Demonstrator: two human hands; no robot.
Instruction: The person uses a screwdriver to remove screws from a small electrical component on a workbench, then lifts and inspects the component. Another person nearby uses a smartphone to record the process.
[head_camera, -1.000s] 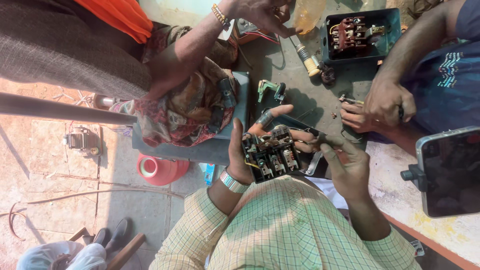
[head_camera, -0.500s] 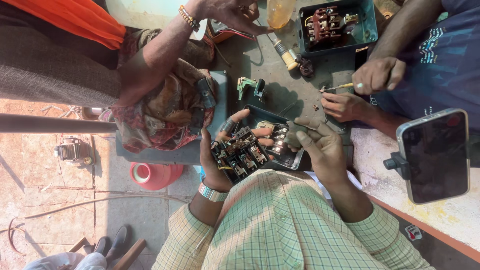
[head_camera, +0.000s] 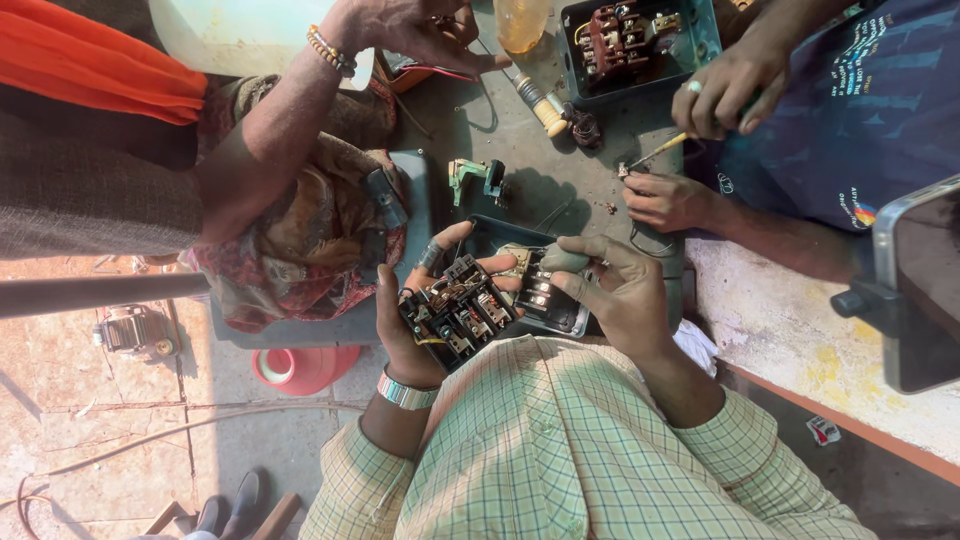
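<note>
Fingers of your left hand (head_camera: 405, 320) wrap around the black switch block (head_camera: 462, 312), held above the grey worktop (head_camera: 560, 190) near your chest, while your right hand (head_camera: 610, 295) grips its dark housing (head_camera: 545, 290) alongside.

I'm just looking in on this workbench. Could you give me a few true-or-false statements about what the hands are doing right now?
1. The left hand cradles a black switch assembly. True.
2. The right hand rests flat on the table, apart from the assembly. False: its fingers touch the assembly's right side.
3. A co-worker's hand holds a screwdriver. True.
4. The teal metal box is empty. False: it holds a dark red switch block.
</note>
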